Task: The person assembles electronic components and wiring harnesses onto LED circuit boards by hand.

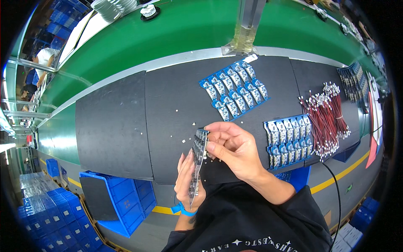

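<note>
A circuit board panel stands nearly edge-on in front of me. My left hand, with a blue band at the wrist, is closed on it from the left side. At the panel's upper right, the fingers of my right hand are pinched against its face and edge. Whether a small part sits between those fingertips is hidden. Beyond my hands lies a blue circuit board panel with two rows of white-and-silver boards. A similar panel rests right of my right hand.
Red wire leads with white connectors are heaped at the right. Further right stand several stacked boards. Small pale parts are scattered over the black mat. A metal post rises behind; a blue crate is below left.
</note>
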### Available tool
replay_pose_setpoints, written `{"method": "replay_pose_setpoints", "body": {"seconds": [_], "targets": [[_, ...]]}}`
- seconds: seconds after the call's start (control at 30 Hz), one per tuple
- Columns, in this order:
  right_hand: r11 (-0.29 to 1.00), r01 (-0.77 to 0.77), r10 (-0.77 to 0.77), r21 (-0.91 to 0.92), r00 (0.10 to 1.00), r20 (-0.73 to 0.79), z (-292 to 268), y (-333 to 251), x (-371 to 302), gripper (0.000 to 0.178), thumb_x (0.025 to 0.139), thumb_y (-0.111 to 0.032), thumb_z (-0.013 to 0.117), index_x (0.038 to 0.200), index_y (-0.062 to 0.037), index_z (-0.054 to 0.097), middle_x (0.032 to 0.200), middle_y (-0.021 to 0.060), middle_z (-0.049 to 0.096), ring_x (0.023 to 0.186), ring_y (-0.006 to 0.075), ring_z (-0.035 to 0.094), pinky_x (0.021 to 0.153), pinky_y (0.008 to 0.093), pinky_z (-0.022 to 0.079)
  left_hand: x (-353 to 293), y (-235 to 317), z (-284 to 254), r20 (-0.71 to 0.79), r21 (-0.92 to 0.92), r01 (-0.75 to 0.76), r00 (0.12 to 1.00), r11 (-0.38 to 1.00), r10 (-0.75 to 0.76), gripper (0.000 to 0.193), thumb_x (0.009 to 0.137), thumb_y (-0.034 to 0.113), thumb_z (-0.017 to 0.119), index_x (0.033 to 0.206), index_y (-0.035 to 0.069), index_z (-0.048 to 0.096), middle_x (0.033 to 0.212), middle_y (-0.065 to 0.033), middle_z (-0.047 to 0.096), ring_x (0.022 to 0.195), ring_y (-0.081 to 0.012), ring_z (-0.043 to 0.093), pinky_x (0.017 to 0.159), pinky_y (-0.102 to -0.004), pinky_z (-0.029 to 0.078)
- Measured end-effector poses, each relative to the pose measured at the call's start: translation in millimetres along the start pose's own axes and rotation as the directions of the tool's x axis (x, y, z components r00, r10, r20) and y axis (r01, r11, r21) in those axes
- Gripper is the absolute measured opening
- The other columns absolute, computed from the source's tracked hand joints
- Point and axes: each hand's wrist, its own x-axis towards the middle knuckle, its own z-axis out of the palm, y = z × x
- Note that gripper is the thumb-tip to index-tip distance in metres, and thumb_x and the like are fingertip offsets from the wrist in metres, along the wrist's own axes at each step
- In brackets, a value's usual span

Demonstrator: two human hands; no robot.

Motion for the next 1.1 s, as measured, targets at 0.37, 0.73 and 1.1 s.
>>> {"method": "replay_pose_setpoints", "body": {"seconds": [0.37,0.73,1.1], "targets": [[0.999,-0.023,0.02,-0.044,0.999,-0.05,-0.6,-0.6,4.3,0.031,0.079,0.003,0.062,0.108,0.0023,0.051,0.084,0.0037,0.059,0.079,0.0065,0.057,0.069,0.0178,0.047,-18.1,0.2,-3.0,-0.064,-0.013,0.259,0.964,0.966,-0.259,0.03,0.078,-0.011,0.051,0.108,-0.009,0.05,0.106,-0.0249,0.057,0.101,-0.0338,0.057,0.089,-0.0368,0.043],[0.929,-0.073,0.041,-0.362,0.995,-0.095,-8.9,43.2,-17.9,0.021,0.078,-0.003,0.065,0.098,-0.0007,0.057,0.081,0.0032,0.061,0.072,0.0057,0.057,0.064,0.0193,0.046,-4.0,5.7,-1.9,-0.044,-0.767,0.286,0.87,0.575,-0.492,0.055,0.075,-0.015,0.048,0.127,-0.008,0.032,0.125,-0.0198,0.043,0.117,-0.0299,0.042,0.099,-0.0408,0.031],[0.952,-0.09,0.083,-0.294,0.996,-0.039,9.2,43.6,-20.1,0.025,0.078,-0.003,0.065,0.1,-0.0001,0.055,0.078,0.0028,0.059,0.07,0.0058,0.056,0.063,0.0194,0.046,-12.6,8.9,0.4,-0.078,-0.491,0.327,0.907,0.807,-0.415,0.036,0.082,-0.005,0.048,0.118,-0.01,0.045,0.114,-0.0158,0.053,0.104,-0.0209,0.051,0.091,-0.0313,0.038]]}}
